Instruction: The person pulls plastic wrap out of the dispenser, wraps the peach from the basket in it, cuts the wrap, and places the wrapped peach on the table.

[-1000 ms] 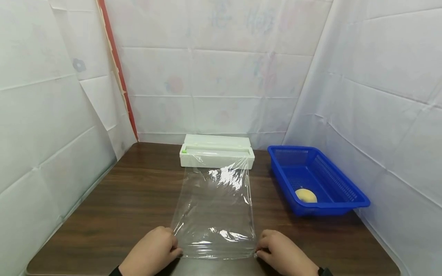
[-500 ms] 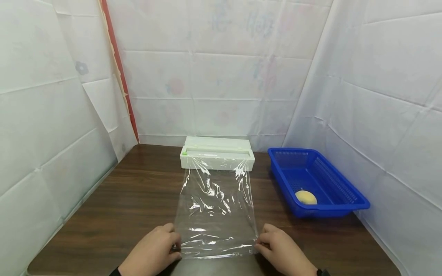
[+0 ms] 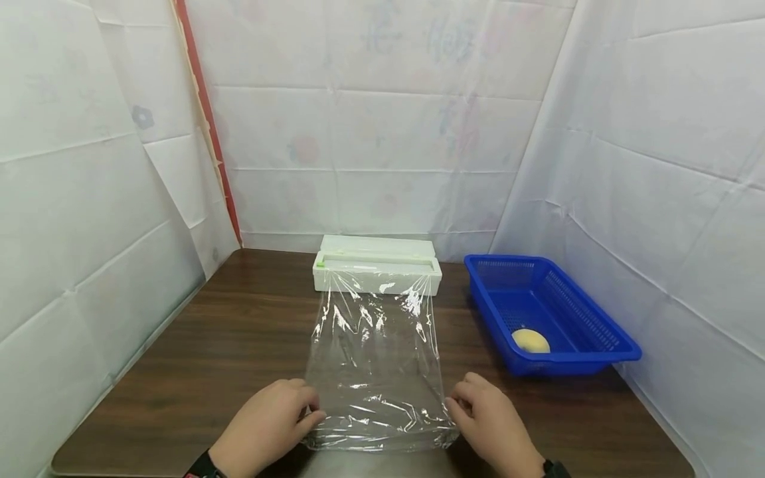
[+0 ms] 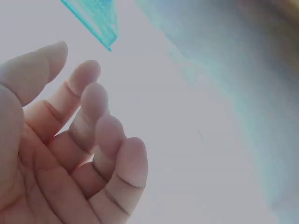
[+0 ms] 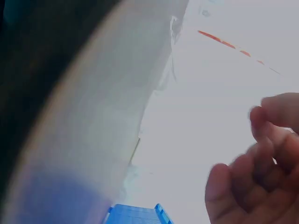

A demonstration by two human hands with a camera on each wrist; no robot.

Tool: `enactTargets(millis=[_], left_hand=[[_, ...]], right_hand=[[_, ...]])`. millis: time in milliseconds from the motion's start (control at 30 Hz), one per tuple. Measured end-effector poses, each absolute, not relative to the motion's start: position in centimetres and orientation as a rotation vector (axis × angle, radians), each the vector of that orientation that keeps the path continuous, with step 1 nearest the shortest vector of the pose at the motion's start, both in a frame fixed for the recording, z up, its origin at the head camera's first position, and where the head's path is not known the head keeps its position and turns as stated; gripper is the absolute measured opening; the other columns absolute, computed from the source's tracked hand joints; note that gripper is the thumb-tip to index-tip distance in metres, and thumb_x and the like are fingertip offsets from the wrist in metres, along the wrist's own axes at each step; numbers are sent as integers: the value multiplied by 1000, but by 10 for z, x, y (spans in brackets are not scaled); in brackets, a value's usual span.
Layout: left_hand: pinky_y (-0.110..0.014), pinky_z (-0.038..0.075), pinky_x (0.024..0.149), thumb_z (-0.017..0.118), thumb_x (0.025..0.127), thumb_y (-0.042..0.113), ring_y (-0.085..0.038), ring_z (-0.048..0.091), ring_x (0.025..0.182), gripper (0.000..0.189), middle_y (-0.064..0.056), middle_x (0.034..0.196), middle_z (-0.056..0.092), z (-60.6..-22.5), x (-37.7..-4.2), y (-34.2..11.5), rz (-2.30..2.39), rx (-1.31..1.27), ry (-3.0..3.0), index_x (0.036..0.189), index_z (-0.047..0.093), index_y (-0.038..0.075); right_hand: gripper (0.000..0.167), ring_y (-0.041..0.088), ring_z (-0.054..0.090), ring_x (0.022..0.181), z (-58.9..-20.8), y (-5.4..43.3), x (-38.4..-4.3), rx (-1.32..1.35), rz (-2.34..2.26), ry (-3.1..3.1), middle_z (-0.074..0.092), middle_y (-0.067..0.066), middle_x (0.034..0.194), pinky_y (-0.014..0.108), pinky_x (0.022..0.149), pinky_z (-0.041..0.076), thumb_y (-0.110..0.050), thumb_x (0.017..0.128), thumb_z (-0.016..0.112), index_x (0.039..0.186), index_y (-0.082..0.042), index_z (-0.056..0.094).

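Observation:
A sheet of clear cling film (image 3: 376, 372) runs from a white cling film box (image 3: 376, 282) down the dark wooden table, its free end wrinkled near the front edge. My left hand (image 3: 269, 421) is at the film's left front corner, fingers loosely bent. In the left wrist view, the thumb and fingers (image 4: 93, 109) stand apart with nothing between them. At the right front corner is my right hand (image 3: 490, 418). In the right wrist view, its thumb (image 5: 282, 107) comes close to the index finger, and no film shows there. The film's corners bunch just below both hands.
The box's lid (image 3: 378, 245) stands raised behind it, and a small green piece (image 3: 321, 264) sits at its left end. On the right is a blue plastic basket (image 3: 574, 358) holding a round yellow fruit (image 3: 530, 341). White sheeting (image 3: 382, 133) encloses the table (image 3: 197, 372).
Both hands have risen slightly and moved away from the film's front corners, which they pinched before. The film has gone from taut to slack and wrinkled, its corners bunching up.

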State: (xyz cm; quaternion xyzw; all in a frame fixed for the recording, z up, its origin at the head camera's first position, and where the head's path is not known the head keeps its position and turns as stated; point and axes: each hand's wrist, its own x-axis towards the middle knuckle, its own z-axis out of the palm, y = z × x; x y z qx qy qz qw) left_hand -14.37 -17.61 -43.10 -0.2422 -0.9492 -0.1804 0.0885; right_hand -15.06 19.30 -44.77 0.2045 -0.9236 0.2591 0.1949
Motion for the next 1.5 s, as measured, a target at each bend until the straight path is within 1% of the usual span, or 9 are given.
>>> enactTargets(millis=[100,200,500,733,933,1033,1200,1333,1500], left_hand=[[-24,43,59,83,91,26,6,44,66,21,21,74,52,-433,-146,-176,-533,-754,-2842,77,68,30],[-25,44,59,85,87,22,6,46,65,23,22,72,54,-439,-147,-177,-520,-800,-2867,76,67,30],[-28,49,62,89,83,22,5,54,69,22,21,75,61,-451,-148,-182,-515,-886,-2913,79,68,28],[-27,47,63,83,91,26,6,50,71,20,22,79,56,-442,-139,-188,-524,-832,-2886,81,67,30],[-23,47,62,78,97,28,9,47,69,13,22,79,57,-405,-146,-192,-494,-740,-2831,86,71,30],[-23,49,64,79,96,28,7,48,69,12,21,79,57,-388,-160,-193,-436,-692,-2762,87,71,30],[-26,48,68,75,100,28,1,49,71,11,18,80,57,-383,-195,-192,-444,-670,-2741,89,73,29],[-27,48,68,72,103,27,-2,52,72,10,15,82,60,-395,-225,-191,-553,-695,-2783,93,74,26],[-31,50,73,68,106,27,-9,58,79,9,9,91,68,-404,-254,-191,-842,-657,-2790,102,76,25]], right_hand=[[18,-8,48,73,-451,192,-153,715,651,-2611,52,-22,81,20,64,47,-11,84,88,83,-25,76],[13,-8,53,79,-456,195,-154,871,626,-2705,58,-20,86,22,69,52,-13,87,87,92,-22,80],[18,-5,57,85,-464,198,-159,975,666,-2886,62,-22,88,25,76,54,-14,86,87,88,-29,78],[14,-7,58,85,-462,208,-159,1002,840,-2814,64,-19,92,23,75,54,-15,89,85,96,-27,80],[13,-4,62,87,-433,229,-163,854,1010,-2615,72,-14,98,23,73,55,-15,94,80,104,-23,80],[19,3,65,91,-401,241,-173,695,869,-2552,75,-10,105,29,77,57,-16,95,80,113,-21,79],[41,31,69,116,-343,266,-207,478,644,-2651,71,13,131,53,97,56,-23,102,74,140,-11,69],[57,47,51,142,-318,289,-238,397,581,-2881,52,25,154,66,111,45,-32,106,67,158,-11,52],[71,57,34,151,-314,313,-278,376,495,-3094,35,34,165,72,116,37,-43,105,67,164,-12,41]])
